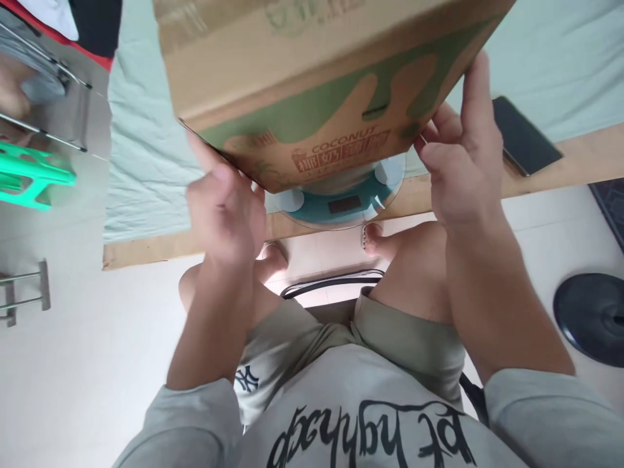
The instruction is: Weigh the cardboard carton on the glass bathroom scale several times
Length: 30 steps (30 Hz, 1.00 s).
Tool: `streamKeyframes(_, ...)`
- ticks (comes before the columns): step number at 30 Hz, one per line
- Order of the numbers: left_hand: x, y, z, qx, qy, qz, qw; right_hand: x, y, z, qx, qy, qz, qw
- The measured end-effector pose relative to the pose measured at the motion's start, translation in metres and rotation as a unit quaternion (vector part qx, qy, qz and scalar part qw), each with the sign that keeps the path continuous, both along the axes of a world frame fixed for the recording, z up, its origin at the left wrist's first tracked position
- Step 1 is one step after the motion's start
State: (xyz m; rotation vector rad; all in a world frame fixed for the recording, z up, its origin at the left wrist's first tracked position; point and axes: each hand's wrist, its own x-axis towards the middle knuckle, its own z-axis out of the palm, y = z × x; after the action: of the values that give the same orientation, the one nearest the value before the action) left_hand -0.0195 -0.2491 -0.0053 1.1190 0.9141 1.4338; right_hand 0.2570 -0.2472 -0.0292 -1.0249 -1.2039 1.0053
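Note:
Between my hands is a brown cardboard box (312, 84) with green print and the word COCONUT on its near side. It is tilted, and its top runs out of the picture. My left hand (227, 208) grips the lower left edge, with some fingers hidden behind the cardboard. On the lower right edge, my right hand (461, 143) has its thumb and fingers closed. Below the box, a round glass scale (344, 203) with a small dark display rests at the table's near edge, partly covered from view by the box.
A light green cloth (141, 149) covers the table, whose wooden edge (151, 252) shows in front. A dark phone (526, 136) lies right of my right hand. Left stand a green plastic stool (34, 172) and a metal-framed chair (43, 123). A round black base (592, 318) is on the floor.

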Motion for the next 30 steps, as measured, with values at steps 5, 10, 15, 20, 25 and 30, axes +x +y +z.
streamKeyframes(5,-0.021,-0.004,-0.038,0.006,0.025,-0.048,0.999,0.009,-0.009,-0.031,0.021,-0.026,-0.033,0.999)
streamKeyframes(10,-0.03,0.009,-0.064,0.039,0.033,-0.042,0.998,0.018,-0.003,-0.061,0.033,-0.053,-0.008,0.998)
streamKeyframes(15,-0.02,0.003,-0.05,0.006,0.059,-0.067,0.996,0.034,0.001,-0.074,0.03,-0.088,0.02,0.995)
streamKeyframes(20,-0.02,-0.002,-0.045,-0.007,0.065,-0.023,0.998,0.038,-0.006,-0.078,0.021,-0.134,0.015,0.991)
streamKeyframes(25,-0.048,0.013,-0.07,-0.046,0.057,0.063,0.995,0.045,-0.008,-0.095,-0.005,-0.151,-0.18,0.972)
streamKeyframes(30,-0.071,0.027,-0.092,-0.09,0.072,0.162,0.98,0.07,0.001,-0.112,-0.054,-0.15,-0.304,0.939)
